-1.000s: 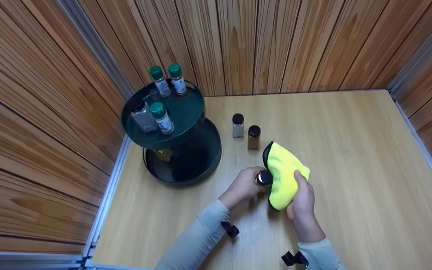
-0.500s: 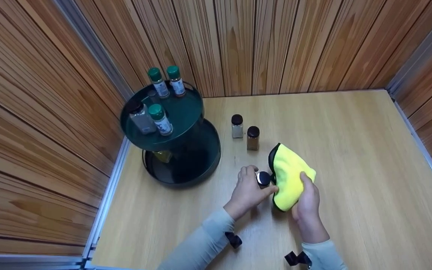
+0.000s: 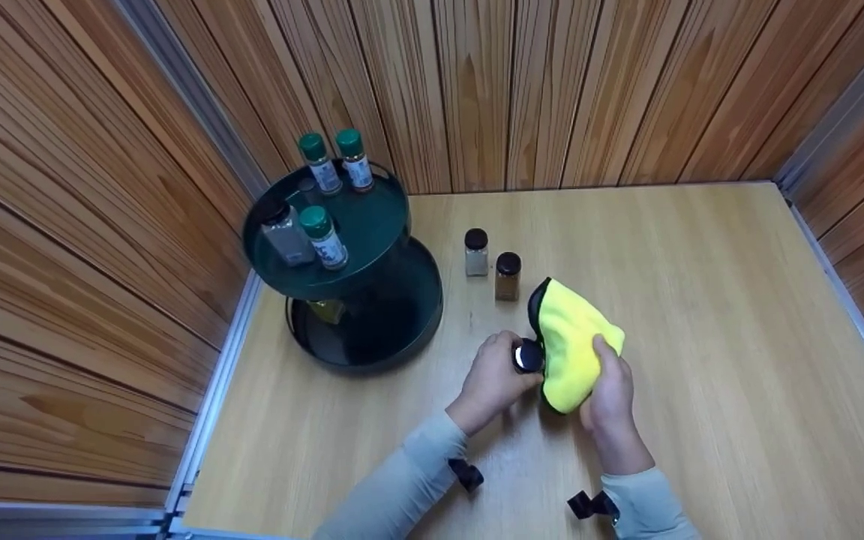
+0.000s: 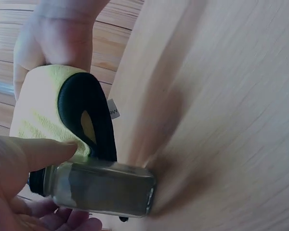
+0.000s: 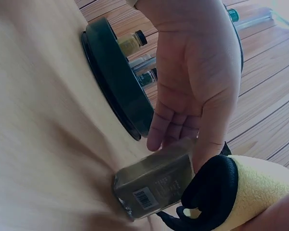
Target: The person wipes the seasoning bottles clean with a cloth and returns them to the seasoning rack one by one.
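My left hand (image 3: 490, 379) holds a square glass spice jar (image 4: 108, 188) with a black cap (image 3: 528, 356), just above the table. In the left wrist view the jar lies on its side across the fingers, thumb near the cap end. A barcode label (image 5: 145, 198) shows on it in the right wrist view. My right hand (image 3: 612, 397) grips a folded yellow cloth (image 3: 573, 341) with black edging, thumb on top. The cloth's black edge touches or nearly touches the jar's side. The right fingers are mostly hidden beneath the cloth.
Two dark-capped spice jars, one pale (image 3: 476, 253) and one brown (image 3: 507, 277), stand beyond my hands. At left is a dark green two-tier round rack (image 3: 372, 225) bearing several bottles, some green-capped (image 3: 325, 238). Wooden panels (image 3: 507, 90) wall the table (image 3: 702, 315).
The cloth first shifted right from the jar, then came back left against it. My left fingers spread around the jar half a second ago and now close on it again.
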The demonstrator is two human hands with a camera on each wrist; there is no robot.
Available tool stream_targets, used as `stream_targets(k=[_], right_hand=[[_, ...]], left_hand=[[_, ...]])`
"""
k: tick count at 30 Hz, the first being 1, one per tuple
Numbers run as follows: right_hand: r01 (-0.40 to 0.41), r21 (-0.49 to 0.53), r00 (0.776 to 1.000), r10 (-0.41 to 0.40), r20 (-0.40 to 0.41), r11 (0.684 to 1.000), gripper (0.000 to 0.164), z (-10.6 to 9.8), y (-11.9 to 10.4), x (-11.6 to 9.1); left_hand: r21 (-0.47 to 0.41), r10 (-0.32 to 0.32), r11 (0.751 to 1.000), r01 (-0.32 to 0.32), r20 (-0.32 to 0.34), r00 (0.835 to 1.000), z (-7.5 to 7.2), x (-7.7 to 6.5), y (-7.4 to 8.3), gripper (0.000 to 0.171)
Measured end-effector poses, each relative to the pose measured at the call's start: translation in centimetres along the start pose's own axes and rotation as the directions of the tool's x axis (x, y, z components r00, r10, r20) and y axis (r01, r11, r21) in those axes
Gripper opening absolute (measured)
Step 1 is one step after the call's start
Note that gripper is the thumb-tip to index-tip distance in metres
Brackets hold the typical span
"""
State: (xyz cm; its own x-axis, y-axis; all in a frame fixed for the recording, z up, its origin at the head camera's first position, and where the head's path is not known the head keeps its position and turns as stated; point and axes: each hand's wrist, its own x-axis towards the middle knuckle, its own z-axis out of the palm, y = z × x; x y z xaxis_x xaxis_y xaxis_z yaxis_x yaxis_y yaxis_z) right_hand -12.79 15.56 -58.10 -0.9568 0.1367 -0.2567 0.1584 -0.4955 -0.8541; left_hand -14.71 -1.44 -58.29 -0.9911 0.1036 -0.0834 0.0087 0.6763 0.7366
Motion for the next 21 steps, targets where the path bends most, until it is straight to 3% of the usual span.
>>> stream_targets(k=[9, 17, 21], right_hand=[[0.01, -0.045, 0.999, -0.008, 0.045, 0.999, 0.043, 1.2, 0.0, 0.1], [0.016, -0.159, 1.0, -0.017, -0.011, 0.987, 0.043, 1.5, 2.4, -0.3], [-0.045, -0.216, 0.997, 0.031, -0.07, 0.975, 0.044, 0.7, 4.0, -0.1]], left_hand=[[-0.034, 0.113, 0.993, -0.111, 0.045, 0.993, -1.0, 0.5, -0.8, 0.046], [-0.062, 0.088, 0.995, -0.082, 0.096, 0.992, -1.2, 0.8, -0.7, 0.044], [-0.093, 0.043, 0.995, -0.031, 0.132, 0.99, -1.2, 0.9, -0.4, 0.048]])
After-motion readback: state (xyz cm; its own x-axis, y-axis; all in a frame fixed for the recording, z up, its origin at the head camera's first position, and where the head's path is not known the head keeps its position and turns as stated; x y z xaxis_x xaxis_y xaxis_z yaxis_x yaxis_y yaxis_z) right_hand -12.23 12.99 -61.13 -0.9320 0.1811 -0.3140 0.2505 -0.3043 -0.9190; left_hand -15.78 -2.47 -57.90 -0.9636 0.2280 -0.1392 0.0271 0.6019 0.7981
